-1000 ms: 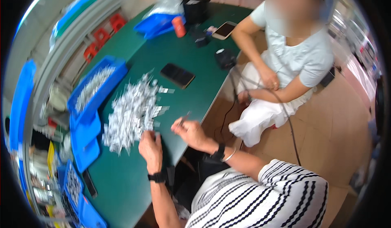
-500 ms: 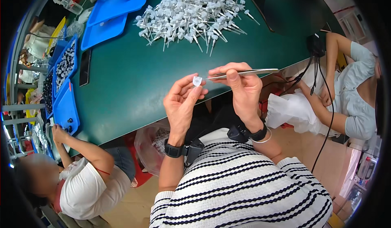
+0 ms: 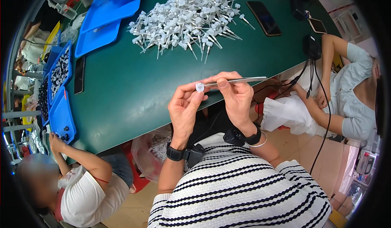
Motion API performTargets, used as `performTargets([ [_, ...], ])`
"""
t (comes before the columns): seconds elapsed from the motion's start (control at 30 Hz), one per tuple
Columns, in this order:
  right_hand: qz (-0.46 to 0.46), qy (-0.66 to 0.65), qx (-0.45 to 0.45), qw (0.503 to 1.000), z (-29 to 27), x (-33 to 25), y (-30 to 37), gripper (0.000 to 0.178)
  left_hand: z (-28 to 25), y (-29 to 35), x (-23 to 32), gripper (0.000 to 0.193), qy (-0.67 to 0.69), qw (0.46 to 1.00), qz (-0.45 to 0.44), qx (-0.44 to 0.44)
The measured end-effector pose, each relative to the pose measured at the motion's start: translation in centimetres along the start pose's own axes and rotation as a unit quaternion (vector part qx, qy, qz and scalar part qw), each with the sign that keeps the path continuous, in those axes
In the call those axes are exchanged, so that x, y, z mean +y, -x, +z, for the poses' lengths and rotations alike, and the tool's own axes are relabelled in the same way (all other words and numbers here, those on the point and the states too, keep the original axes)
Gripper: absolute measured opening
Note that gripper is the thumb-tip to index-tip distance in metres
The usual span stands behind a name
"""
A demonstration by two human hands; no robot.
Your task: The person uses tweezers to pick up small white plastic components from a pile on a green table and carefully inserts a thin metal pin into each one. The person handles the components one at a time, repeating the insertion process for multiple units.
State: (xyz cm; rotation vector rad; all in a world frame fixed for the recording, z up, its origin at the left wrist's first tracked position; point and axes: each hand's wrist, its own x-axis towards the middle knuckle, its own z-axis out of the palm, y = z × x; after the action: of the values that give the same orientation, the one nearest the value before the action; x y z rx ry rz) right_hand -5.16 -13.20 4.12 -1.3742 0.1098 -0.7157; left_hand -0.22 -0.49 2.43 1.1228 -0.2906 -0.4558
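Note:
Between the thumb and fingers of my left hand (image 3: 185,110) is a small whitish plastic piece (image 3: 199,87), rounded at its lower edge. My right hand (image 3: 236,97) pinches a pair of metal tweezers (image 3: 246,80), held almost level. The tweezers' tips reach the plastic piece; whether they grip anything there is too small to tell. Both hands are over the near edge of the green table (image 3: 134,93). Beyond them lies a heap of white plastic pieces with thin metal stems (image 3: 183,22).
Blue trays (image 3: 97,40) stand at the far left; another blue tray (image 3: 61,71) holds small dark and pale parts. Phones lie at left (image 3: 80,75) and right (image 3: 264,19). Co-workers sit at left (image 3: 87,187) and right (image 3: 354,89). Black cables (image 3: 315,77) hang off the right edge.
The tweezers' tips have come onto the plastic piece as my right hand moved left and slightly down. My left hand has shifted slightly right. The phone at right is now visible.

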Motion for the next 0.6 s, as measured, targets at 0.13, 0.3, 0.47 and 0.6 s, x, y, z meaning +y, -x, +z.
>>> performTargets([
  [0.13,0.008,0.004,0.000,1.000,-0.1,-0.1,0.0,0.018,-0.2,-0.3,-0.6,0.024,0.016,1.000,0.002,-0.004],
  [0.3,-0.001,0.021,0.000,1.000,-0.2,0.1,0.2,0.019,0.0,-0.3,-1.0,0.024,0.025,1.000,-0.002,0.004],
  [0.47,-0.014,0.088,-0.007,0.996,0.0,-0.6,0.1,0.018,-0.3,-0.1,-1.0,0.023,0.018,1.000,-0.005,0.004],
  [0.6,-0.036,0.053,-0.002,0.998,0.3,-0.1,0.0,0.017,-0.1,-0.2,-1.0,0.024,0.018,1.000,0.017,0.010],
])
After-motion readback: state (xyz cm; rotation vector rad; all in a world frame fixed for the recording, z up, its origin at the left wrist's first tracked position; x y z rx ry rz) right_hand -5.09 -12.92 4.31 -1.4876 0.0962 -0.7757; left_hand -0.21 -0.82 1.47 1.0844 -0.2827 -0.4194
